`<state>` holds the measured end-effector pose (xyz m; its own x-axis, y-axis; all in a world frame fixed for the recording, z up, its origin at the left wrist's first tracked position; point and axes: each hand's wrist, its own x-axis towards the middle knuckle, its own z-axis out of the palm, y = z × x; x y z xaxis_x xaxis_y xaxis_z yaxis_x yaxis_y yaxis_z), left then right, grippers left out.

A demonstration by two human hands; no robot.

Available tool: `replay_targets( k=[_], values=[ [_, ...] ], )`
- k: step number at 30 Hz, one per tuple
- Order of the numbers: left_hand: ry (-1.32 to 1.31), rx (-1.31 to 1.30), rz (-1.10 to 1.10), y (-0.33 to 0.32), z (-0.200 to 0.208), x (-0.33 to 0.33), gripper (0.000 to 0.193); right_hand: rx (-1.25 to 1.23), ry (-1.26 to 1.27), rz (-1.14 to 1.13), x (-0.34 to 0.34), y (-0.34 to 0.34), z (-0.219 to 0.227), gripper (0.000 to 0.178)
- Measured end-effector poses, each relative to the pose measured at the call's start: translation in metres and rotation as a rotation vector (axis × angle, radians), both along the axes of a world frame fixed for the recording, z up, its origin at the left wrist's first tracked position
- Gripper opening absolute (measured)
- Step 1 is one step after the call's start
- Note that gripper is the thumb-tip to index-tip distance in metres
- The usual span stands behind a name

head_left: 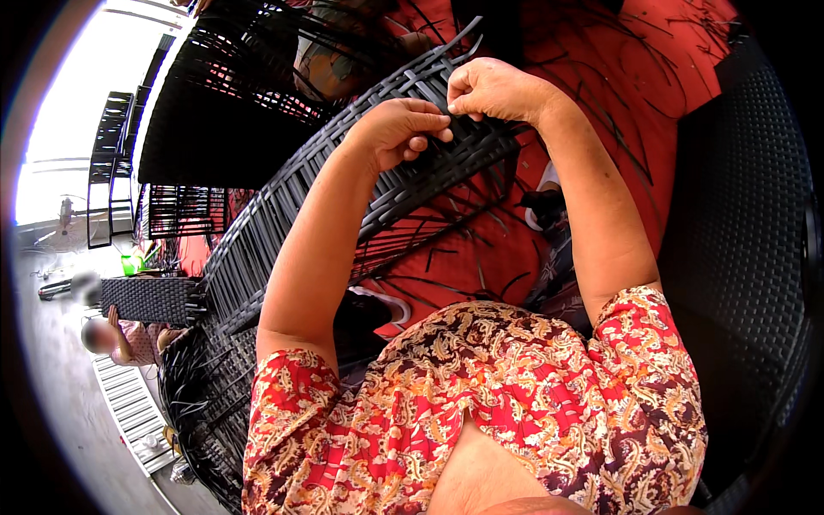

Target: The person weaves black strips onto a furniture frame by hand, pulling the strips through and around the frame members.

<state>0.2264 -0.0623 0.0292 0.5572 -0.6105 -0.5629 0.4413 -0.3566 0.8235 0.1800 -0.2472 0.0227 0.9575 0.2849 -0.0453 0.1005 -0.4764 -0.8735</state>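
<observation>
red floor [657,154], curled hands [395,133] [493,87] touching black weave [421,178]

Slanting wicker frame [283,215]: charcoal grey, parallel ribs edged with basketweave bands
Wearer's top [481,378]: red, cream, gold and dark brown paisley scrolls
Floor covering [661,154]: plain red, streaked by loose black strips
Large woven panel on the right [760,172]: near-black, tight even weave
Slatted rack [129,412]: white stripes
Small item at left [131,263]: bright green
</observation>
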Motion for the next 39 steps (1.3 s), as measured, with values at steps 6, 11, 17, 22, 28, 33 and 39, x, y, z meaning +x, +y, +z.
replay_targets(
  k=[6, 11, 17, 22, 28, 33, 39],
  values=[
    [-0.148, 0.062, -0.088, 0.004, -0.001, 0.003, 0.01, -0.014, 0.002, -0.019, -0.002, 0.007, 0.0, 0.009],
    [-0.288, 0.082, -0.075, 0.019, 0.005, 0.003, 0.01, -0.117, -0.348, -0.22, -0.006, 0.009, -0.003, 0.012],
    [-0.354, 0.051, -0.043, 0.031, 0.027, 0.001, 0.008, -0.156, -0.46, -0.026, 0.003, 0.025, -0.021, 0.026],
    [-0.358, 0.07, -0.011, 0.038, 0.023, 0.001, 0.009, 0.063, -0.372, 0.055, 0.009, 0.027, -0.024, 0.025],
    [-1.128, 0.257, 0.095, 0.058, -0.015, 0.005, 0.019, 0.402, -0.106, 0.017, 0.006, 0.027, -0.015, 0.021],
    [-0.386, 0.203, 0.197, 0.054, -0.003, -0.014, 0.02, 0.404, -0.145, 0.023, 0.009, 0.027, -0.02, 0.019],
    [-0.225, 0.215, 0.263, 0.042, -0.01, 0.001, 0.021, 0.393, -0.12, 0.033, 0.01, 0.03, -0.019, 0.02]
  ],
)
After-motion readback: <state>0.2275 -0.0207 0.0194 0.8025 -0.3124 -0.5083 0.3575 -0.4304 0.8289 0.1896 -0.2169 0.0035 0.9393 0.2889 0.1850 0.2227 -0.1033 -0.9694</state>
